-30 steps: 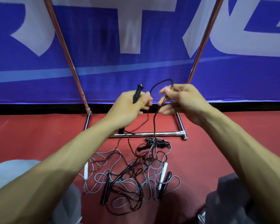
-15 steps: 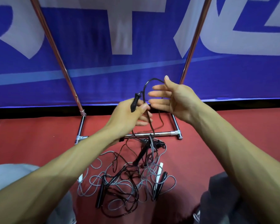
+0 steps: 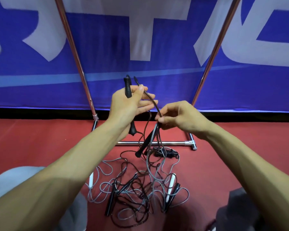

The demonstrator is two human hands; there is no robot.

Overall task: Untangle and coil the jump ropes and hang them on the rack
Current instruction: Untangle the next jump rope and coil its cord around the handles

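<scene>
Black handle [image 3: 127,88] is gripped upright by the left hand [image 3: 125,107]; a cord [image 3: 157,109] is pinched by the right hand [image 3: 178,117], likely so slack is lifted from the tangle [image 3: 140,189].

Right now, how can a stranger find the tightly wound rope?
Start at the rack's chrome base bar on the red floor. Just nearer you, below its right half, lies a black rope bundle. It alone is wound tight; the other ropes sprawl in loose loops.
</scene>
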